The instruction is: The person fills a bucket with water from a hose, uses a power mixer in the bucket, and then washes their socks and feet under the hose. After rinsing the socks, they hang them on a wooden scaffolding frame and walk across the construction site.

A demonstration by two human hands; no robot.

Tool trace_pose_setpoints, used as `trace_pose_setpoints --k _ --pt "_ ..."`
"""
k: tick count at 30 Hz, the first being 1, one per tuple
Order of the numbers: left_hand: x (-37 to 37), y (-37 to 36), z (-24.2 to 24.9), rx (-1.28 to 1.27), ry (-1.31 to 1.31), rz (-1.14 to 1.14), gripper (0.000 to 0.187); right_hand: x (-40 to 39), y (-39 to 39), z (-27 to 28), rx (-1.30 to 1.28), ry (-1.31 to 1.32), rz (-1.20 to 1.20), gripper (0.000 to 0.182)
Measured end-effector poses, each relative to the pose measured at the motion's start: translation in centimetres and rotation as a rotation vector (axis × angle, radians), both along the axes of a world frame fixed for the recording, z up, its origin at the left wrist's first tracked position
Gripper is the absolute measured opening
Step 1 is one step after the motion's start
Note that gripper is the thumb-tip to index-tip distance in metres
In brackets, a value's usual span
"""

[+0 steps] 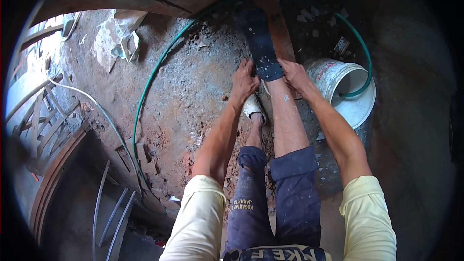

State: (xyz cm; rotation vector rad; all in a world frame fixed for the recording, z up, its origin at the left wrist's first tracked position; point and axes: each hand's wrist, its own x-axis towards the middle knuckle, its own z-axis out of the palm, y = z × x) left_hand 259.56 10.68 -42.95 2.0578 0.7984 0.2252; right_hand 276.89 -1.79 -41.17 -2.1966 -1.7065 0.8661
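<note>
A dark sock (263, 43), flecked with white bits, covers my outstretched right foot up to the ankle. At the left side of its cuff my left hand (245, 81) is closed with curled fingers. My right hand (296, 76) pinches the cuff from the other side, next to the bare shin. Below my left wrist, my other foot wears a pale, dirty shoe or boot (251, 106), partly hidden by the forearm. Behind the socked foot a brown board (282, 34) lies on the ground.
A white bucket (355, 108) lies tipped at the right, with a green hose (153, 75) running into it and arching across the rough dirt floor. Crumpled plastic (116, 43) lies at upper left. Wooden frames (53, 179), a pale hose (92, 97) and metal bars (111, 217) stand at left.
</note>
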Motion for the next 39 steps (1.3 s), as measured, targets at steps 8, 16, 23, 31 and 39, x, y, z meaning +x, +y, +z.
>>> trace_pose_setpoints --k 8,16,23,31,39 --pt "0.7 -7.2 0.5 -1.182 -0.514 0.819 0.01 -7.8 -1.8 -0.4 0.338 0.802 -0.91 0.038" --pt "-0.4 -2.9 -1.5 -0.075 0.095 0.305 0.03 -3.6 -0.2 -1.4 0.059 0.089 -0.234 0.029" --pt "1.9 6.6 -5.5 -0.325 0.192 -0.039 0.043 0.5 5.9 -1.2 0.028 -0.148 -0.277 0.017" --pt "5.0 9.6 1.4 -0.443 -0.085 0.146 0.034 1.2 4.1 -1.2 0.055 -0.124 -0.22 0.017" --pt "3.5 10.9 -2.0 -0.065 0.044 0.691 0.035 2.7 6.7 -1.3 0.097 -0.199 0.03 0.011"
